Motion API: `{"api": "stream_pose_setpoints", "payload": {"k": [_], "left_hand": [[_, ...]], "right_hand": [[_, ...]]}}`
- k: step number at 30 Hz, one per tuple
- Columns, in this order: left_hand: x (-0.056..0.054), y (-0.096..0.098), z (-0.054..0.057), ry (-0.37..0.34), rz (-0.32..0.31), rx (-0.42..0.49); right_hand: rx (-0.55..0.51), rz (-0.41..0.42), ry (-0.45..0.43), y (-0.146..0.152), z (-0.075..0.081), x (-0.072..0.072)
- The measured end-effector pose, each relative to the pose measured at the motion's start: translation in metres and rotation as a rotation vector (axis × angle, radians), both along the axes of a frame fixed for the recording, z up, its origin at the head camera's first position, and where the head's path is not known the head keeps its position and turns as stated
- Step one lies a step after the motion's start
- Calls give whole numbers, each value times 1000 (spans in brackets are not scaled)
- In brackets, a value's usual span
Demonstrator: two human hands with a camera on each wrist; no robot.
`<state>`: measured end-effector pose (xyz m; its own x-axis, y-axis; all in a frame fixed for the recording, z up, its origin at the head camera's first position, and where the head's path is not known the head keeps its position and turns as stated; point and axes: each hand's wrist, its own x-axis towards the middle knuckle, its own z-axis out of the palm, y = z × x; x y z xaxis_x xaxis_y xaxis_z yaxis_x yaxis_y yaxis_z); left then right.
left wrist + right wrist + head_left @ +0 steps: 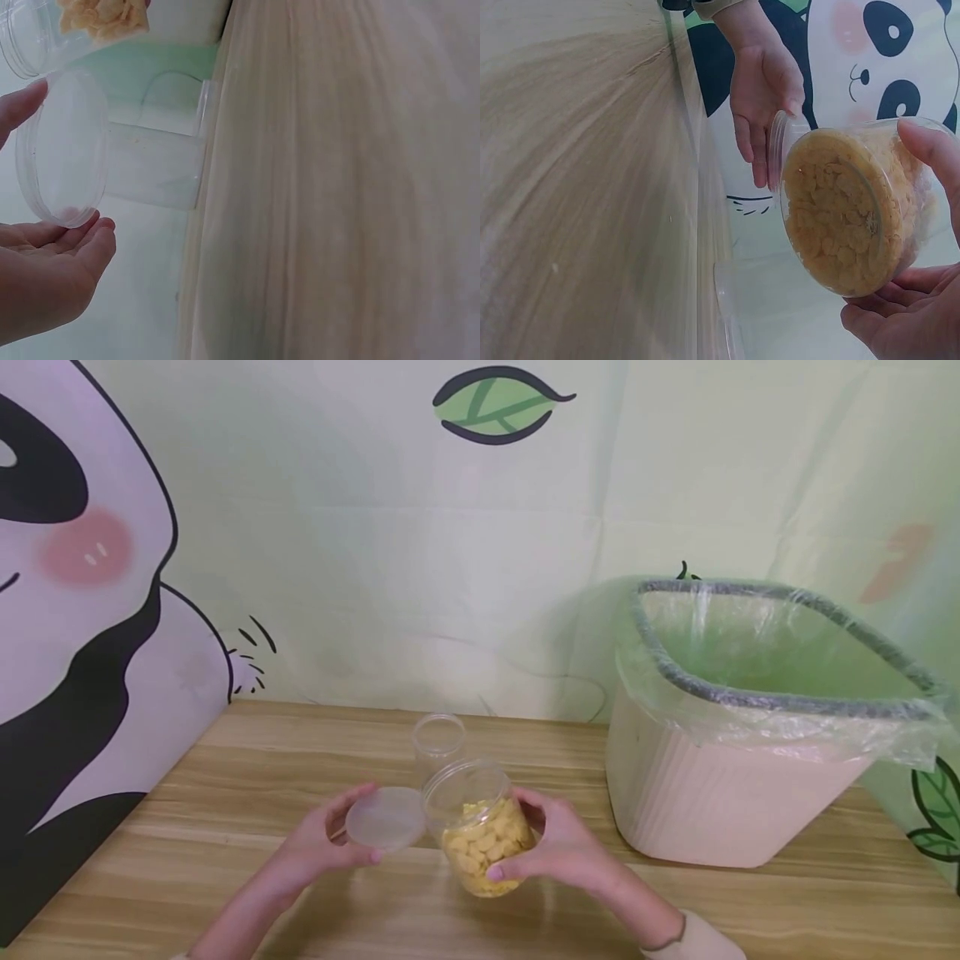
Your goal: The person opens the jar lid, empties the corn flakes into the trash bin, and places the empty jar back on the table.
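Observation:
Between the thumb and fingers of my left hand (318, 843) a round translucent lid (386, 818) is pinched by its edge. My right hand (562, 847) grips a clear plastic jar (480, 827) partly filled with small flat yellow pieces (487, 847). This jar is lidless and tilted, its mouth leaning toward the lid, and both are held above the table. In the right wrist view the jar's round base (840, 214) faces the camera. Behind it on the table stands a second clear jar (438, 739), upright; the held jar partly covers it in the head view.
A pale pink trash bin (712, 802) with a clear liner and grey rim stands at the right of the wooden table (247, 777). Flat beside the standing jar lies a low clear piece (206, 109). A cloth backdrop (360, 593) with panda and leaf prints hangs behind.

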<state>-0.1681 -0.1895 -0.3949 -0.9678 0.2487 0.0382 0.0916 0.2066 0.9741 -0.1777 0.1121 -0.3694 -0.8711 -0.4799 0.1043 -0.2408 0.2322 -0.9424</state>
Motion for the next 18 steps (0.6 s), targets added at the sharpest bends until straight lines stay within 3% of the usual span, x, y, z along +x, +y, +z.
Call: {"api": "stream_pose_setpoints", "payload": {"k": [5,10,18], "left_hand": [[-1,2,-2,57,-7,-112],[-3,3,-4,67,-6,-186],[-8,4,-7,90,-58,-282]], "right_hand": [[-3,8,-3,1,0,0],[-4,8,-9,2,0,0],[4,6,0,2,0,-1]]}}
